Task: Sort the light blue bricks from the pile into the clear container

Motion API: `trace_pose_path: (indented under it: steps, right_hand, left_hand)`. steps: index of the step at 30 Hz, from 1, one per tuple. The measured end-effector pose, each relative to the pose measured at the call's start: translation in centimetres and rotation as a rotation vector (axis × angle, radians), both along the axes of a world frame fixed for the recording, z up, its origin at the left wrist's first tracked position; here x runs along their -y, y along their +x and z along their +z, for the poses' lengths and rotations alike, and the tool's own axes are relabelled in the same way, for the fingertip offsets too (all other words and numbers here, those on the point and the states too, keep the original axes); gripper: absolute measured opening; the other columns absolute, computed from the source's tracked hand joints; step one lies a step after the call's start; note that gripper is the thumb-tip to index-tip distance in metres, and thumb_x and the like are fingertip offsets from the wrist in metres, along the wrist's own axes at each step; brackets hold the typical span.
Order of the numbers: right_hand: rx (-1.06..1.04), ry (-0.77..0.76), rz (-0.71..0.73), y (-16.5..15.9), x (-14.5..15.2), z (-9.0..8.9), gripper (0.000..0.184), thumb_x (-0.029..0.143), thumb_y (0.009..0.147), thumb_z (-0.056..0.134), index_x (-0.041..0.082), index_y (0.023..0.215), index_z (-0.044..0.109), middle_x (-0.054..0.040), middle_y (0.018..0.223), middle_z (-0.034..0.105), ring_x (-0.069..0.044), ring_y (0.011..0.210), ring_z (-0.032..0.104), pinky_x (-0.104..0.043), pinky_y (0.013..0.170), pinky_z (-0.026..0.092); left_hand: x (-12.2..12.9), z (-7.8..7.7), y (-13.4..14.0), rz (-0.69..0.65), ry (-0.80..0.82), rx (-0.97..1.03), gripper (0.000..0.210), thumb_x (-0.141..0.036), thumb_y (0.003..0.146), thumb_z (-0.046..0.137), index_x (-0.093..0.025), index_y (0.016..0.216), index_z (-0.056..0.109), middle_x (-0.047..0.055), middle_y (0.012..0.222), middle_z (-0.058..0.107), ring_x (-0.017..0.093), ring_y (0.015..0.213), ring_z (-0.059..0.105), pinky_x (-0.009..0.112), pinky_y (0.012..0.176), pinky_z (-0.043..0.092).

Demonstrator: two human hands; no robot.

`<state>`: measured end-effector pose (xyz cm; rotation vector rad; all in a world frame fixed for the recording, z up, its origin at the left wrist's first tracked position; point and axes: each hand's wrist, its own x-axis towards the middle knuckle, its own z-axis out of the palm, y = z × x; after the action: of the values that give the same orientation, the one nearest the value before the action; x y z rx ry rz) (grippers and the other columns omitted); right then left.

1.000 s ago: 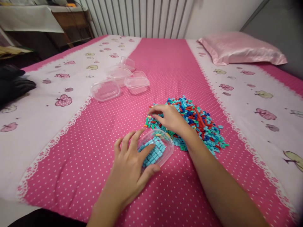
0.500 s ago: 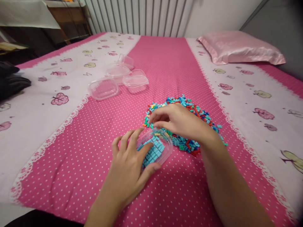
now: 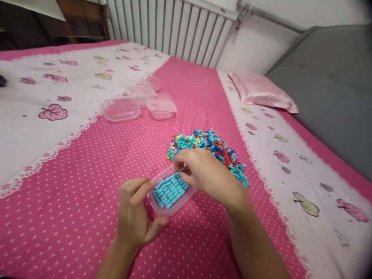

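A small clear plastic container (image 3: 182, 202) rests on the pink dotted bedspread, with light-blue toy building bricks (image 3: 171, 190) laid in tight rows inside it. Around its left end curl the fingers of my left hand (image 3: 135, 207), index fingertip at the rim and thumb by the near corner. My right hand (image 3: 203, 170) is over the container's far right end, thumb and fingers pinched together above the bricks. Whatever sits between those fingertips is hidden. Just beyond lies a loose pile of small bricks (image 3: 213, 143) in blue, red, green and yellow, partly covered by my right hand.
Several clear plastic containers and lids (image 3: 120, 109) stand in a group farther back on the left. A pink pillow (image 3: 263, 93) lies at the back right beside a grey headboard (image 3: 328, 73). A white radiator (image 3: 171, 29) lines the wall behind the bed.
My right hand has moved from the pile to over the container. My left hand has drawn its fingers from over the bricks to the container's left end. The view has turned and tilted.
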<state>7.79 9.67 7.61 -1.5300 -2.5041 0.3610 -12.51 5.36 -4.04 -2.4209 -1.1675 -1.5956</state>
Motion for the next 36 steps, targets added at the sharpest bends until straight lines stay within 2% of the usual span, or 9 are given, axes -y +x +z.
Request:
trace_pose_path:
  steps: [3, 7, 15, 20, 27, 32, 36]
  right_hand:
    - [0.091, 0.014, -0.055, -1.2, 0.3, 0.3, 0.018, 0.005, 0.085, 0.064, 0.022, 0.085, 0.072, 0.0, 0.079, 0.074, -0.016, 0.076, 0.065, -0.028, 0.064, 0.033]
    - [0.181, 0.035, -0.086, -2.5, 0.4, -0.3, 0.015, 0.009, 0.088, 0.067, 0.019, 0.081, 0.076, -0.0033, 0.074, 0.074, -0.017, 0.07, 0.065, -0.029, 0.06, 0.031]
    - [0.339, 0.183, -0.045, -1.6, 1.2, -1.4, 0.021, 0.008, 0.095, 0.061, 0.016, 0.085, 0.078, -0.0105, 0.089, 0.077, -0.02, 0.073, 0.063, -0.034, 0.06, 0.028]
    - [0.373, 0.297, 0.037, -1.2, 1.6, -2.3, 0.017, 0.018, 0.097, 0.064, 0.02, 0.087, 0.077, -0.0083, 0.086, 0.078, -0.025, 0.095, 0.06, -0.037, 0.078, 0.033]
    - [0.372, 0.398, 0.081, -1.4, 1.1, -4.3, 0.016, 0.021, 0.096, 0.065, 0.022, 0.084, 0.075, -0.0068, 0.078, 0.075, -0.025, 0.093, 0.055, -0.041, 0.089, 0.029]
    - [0.389, 0.443, 0.11, -1.5, 0.7, -4.4, 0.011, 0.02, 0.096, 0.064, 0.024, 0.092, 0.075, -0.0066, 0.08, 0.075, -0.026, 0.1, 0.055, -0.045, 0.1, 0.024]
    - [0.412, 0.456, 0.121, -1.6, 0.8, -4.1, 0.011, 0.019, 0.096, 0.065, 0.023, 0.092, 0.074, -0.0064, 0.079, 0.075, -0.026, 0.101, 0.056, -0.047, 0.103, 0.023]
  left_hand:
    - [-0.3, -0.2, 0.2, -0.034, 0.009, -0.033, 0.066, -0.072, 0.098, 0.041, -0.025, 0.145, 0.041, 0.011, 0.117, 0.057, 0.029, 0.104, 0.055, 0.047, 0.093, 0.047]
    - [-0.2, -0.3, 0.5, -0.049, -0.024, -0.096, 0.078, -0.081, 0.092, 0.04, -0.022, 0.143, 0.042, 0.014, 0.12, 0.057, 0.031, 0.107, 0.055, 0.049, 0.094, 0.048]
    - [0.0, -0.5, 0.7, -0.046, -0.086, -0.13, 0.079, -0.075, 0.087, 0.061, -0.019, 0.14, 0.044, 0.016, 0.124, 0.055, 0.034, 0.112, 0.053, 0.054, 0.097, 0.048]
    - [0.1, -0.5, 0.9, -0.063, -0.104, -0.137, 0.079, -0.072, 0.086, 0.065, -0.017, 0.14, 0.046, 0.016, 0.125, 0.055, 0.033, 0.113, 0.053, 0.053, 0.1, 0.048]
    - [0.1, -0.6, 1.0, -0.07, -0.131, -0.133, 0.075, -0.073, 0.089, 0.06, -0.02, 0.141, 0.047, 0.015, 0.125, 0.057, 0.033, 0.114, 0.054, 0.053, 0.101, 0.045]
    - [0.1, -0.5, 0.9, -0.085, -0.146, -0.135, 0.07, -0.071, 0.093, 0.053, -0.018, 0.139, 0.048, 0.016, 0.125, 0.057, 0.033, 0.114, 0.052, 0.053, 0.101, 0.044]
    - [0.2, -0.4, 0.9, -0.089, -0.156, -0.143, 0.068, -0.071, 0.095, 0.051, -0.017, 0.136, 0.05, 0.016, 0.124, 0.057, 0.033, 0.113, 0.052, 0.052, 0.101, 0.044]
